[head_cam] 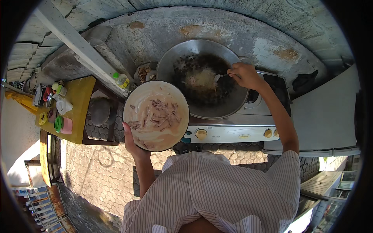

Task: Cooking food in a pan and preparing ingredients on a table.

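Observation:
My left hand (135, 145) grips the rim of a round dark-edged bowl (140, 90). A pale batter with strips of purplish-brown food (163, 113) covers its inside. Over the right side of a large metal wok (201, 46), my right hand (243, 76) holds a spoon (222, 76) by its handle. The tip of that spoon dips toward a bubbling, pale patch of batter (201, 80) in dark oil. The wok sits on a gas stove (233, 121), and the bowl overlaps its lower left edge in view.
A yellow-covered table (78, 116) at left bears a pink container with a green lid (63, 125) and a plastic bag (62, 104). Beside the post (78, 40) stands a green-capped bottle (121, 80). A bowl of brown pieces (143, 73) sits behind. Knobs (201, 134) line the stove front.

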`<state>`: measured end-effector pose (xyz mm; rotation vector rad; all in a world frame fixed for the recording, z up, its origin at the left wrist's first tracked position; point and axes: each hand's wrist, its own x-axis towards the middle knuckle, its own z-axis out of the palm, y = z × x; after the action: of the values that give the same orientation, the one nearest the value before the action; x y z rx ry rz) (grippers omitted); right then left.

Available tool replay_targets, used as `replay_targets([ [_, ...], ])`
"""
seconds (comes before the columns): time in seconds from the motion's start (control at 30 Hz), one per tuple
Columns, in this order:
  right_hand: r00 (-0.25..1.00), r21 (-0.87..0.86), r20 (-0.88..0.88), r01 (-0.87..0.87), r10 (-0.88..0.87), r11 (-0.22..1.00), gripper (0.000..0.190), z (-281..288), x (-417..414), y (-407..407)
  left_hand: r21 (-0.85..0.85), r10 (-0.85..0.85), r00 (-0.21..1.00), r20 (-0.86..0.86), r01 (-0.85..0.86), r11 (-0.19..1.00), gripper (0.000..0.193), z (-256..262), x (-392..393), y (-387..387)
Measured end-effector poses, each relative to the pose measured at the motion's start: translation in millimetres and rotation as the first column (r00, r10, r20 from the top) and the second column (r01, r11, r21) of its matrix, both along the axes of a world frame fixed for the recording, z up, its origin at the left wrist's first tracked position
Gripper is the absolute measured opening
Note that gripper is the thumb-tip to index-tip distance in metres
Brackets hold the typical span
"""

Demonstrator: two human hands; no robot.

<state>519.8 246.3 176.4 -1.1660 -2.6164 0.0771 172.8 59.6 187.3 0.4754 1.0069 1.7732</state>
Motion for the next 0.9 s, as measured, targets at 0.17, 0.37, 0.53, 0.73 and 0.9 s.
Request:
replay_targets([
  [0.17, 1.0, 0.027, -0.005, 0.021, -0.021, 0.999, 0.013, -9.6, -3.7, -0.2, 0.008, 0.007, 1.0, 0.023, -0.007, 1.0, 0.058, 1.5, 0.5, 0.5],
  [0.37, 0.999, -0.005, -0.039, -0.007, 0.007, 1.0, 0.01, 2.1, -2.9, -0.7, 0.006, 0.04, 0.999, 0.025, -0.04, 0.999, 0.058, 5.5, -1.5, -3.5],
  [0.53, 0.995, 0.059, -0.088, 0.056, -0.05, 0.997, 0.01, 1.5, -3.6, -3.6, 0.019, 0.065, 0.997, 0.031, -0.066, 0.998, 0.06, 4.3, -2.8, -5.3],
  [0.73, 0.996, 0.077, -0.055, 0.071, -0.067, 0.995, 0.01, -12.6, -3.3, -10.6, 0.038, 0.042, 0.998, 0.037, -0.043, 0.998, 0.059, 4.0, -3.9, -7.2],
  [0.9, 0.984, 0.153, -0.148, 0.118, -0.096, 0.981, 0.011, 32.6, -0.2, -33.0, 0.029, 0.036, 0.999, 0.031, -0.037, 0.999, 0.058, 5.9, -3.6, -10.7],
])
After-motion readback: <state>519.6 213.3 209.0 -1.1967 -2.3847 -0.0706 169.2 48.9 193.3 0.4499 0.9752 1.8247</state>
